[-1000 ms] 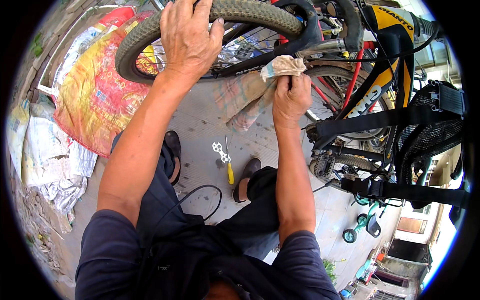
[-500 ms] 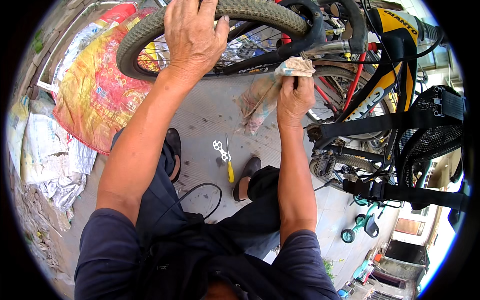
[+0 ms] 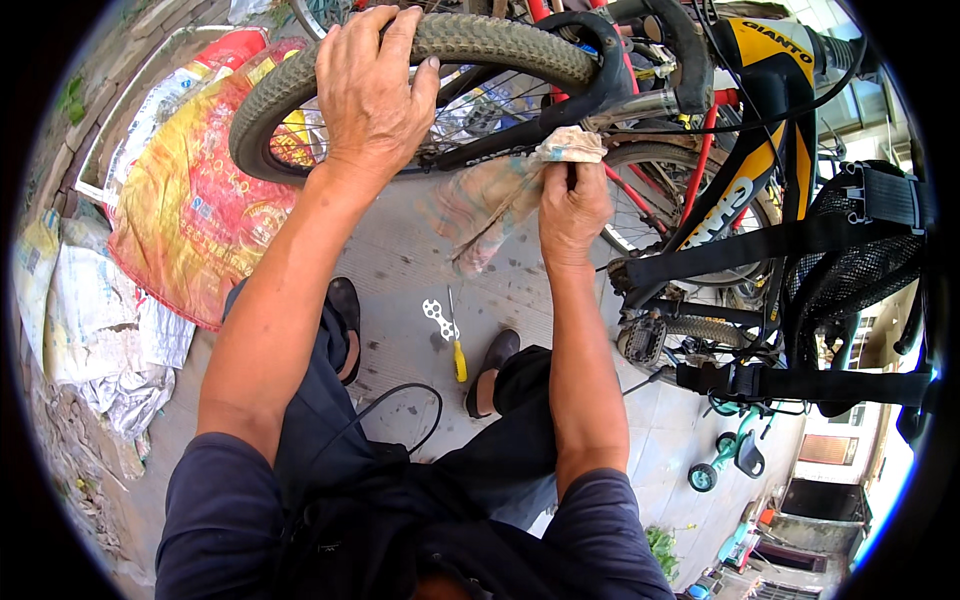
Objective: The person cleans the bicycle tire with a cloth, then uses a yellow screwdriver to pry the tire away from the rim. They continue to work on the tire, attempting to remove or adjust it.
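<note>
My left hand [image 3: 375, 105] grips the knobby bicycle tire [image 3: 490, 45] at the top, fingers curled over its tread. In my right hand [image 3: 575, 205], below the black fork and spoked wheel, is a pale checked rag [image 3: 490, 200], pinched at the top and hanging down leftward. A silver multi-hole flat wrench [image 3: 437, 318] and a yellow-handled screwdriver [image 3: 459, 358] lie on the pavement between my feet. The yellow-and-black bicycle frame [image 3: 755, 150] stands to the right of my right hand.
Red-yellow sacks [image 3: 200, 220] and white sacks [image 3: 105, 320] lie at the left. A red bicycle frame [image 3: 700, 160] is behind the black one. Black straps with mesh [image 3: 840, 280] hang at the right. A teal child's ride-on [image 3: 730, 450] stands farther right; a black cable [image 3: 435, 400] loops near my legs.
Over the last second my right hand and the rag moved slightly right, then back left and a little lower, the rag's hanging part swinging. My left hand stays on the tire.
</note>
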`<state>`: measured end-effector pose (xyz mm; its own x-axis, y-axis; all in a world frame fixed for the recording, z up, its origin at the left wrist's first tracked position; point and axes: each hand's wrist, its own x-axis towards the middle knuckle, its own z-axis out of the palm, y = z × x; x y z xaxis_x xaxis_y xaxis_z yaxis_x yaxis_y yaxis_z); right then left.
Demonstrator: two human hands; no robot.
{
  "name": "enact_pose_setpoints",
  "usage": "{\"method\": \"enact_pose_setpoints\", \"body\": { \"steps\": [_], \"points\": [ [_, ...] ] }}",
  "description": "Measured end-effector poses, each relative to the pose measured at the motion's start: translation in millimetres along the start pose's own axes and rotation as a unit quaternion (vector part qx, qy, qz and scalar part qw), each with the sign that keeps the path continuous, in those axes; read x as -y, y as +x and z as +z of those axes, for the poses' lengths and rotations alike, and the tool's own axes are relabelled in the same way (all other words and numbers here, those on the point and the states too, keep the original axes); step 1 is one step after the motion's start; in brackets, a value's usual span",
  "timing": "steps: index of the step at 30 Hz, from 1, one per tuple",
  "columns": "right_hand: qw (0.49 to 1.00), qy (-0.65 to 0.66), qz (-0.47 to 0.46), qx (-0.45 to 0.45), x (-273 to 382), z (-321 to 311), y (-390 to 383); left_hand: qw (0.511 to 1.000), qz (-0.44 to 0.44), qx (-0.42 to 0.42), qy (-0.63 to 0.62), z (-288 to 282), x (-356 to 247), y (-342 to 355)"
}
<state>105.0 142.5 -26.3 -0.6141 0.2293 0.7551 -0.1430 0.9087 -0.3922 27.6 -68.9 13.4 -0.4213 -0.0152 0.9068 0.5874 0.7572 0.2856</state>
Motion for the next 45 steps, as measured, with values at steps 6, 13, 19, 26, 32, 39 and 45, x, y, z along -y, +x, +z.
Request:
{"method": "enact_pose_setpoints", "body": {
  "steps": [6,13,19,26,32,39,45],
  "points": [
    [0.993,0.033,-0.051,-0.097,7,-8,24,1.0,-0.004,-0.002,0.005,0,-1,-1],
    [0.997,0.01,0.073,0.034,33,-22,49,1.0,-0.011,-0.001,0.01,2,-3,-3],
    [0.987,0.079,0.137,0.044,38,-15,43,1.0,-0.02,-0.012,0.004,9,7,-5],
    [0.878,0.378,0.291,0.042,44,-9,24,1.0,-0.025,0.007,0.0,8,3,-2],
    [0.905,0.351,0.237,0.051,44,-20,43,0.999,-0.034,0.012,-0.015,7,3,-3],
    [0.854,0.407,0.304,0.111,44,-24,30,1.0,-0.027,0.011,0.009,6,3,-4],
    [0.827,0.463,0.301,0.1,38,-24,29,1.0,-0.028,0.012,0.004,6,3,-3]
  ]
}}
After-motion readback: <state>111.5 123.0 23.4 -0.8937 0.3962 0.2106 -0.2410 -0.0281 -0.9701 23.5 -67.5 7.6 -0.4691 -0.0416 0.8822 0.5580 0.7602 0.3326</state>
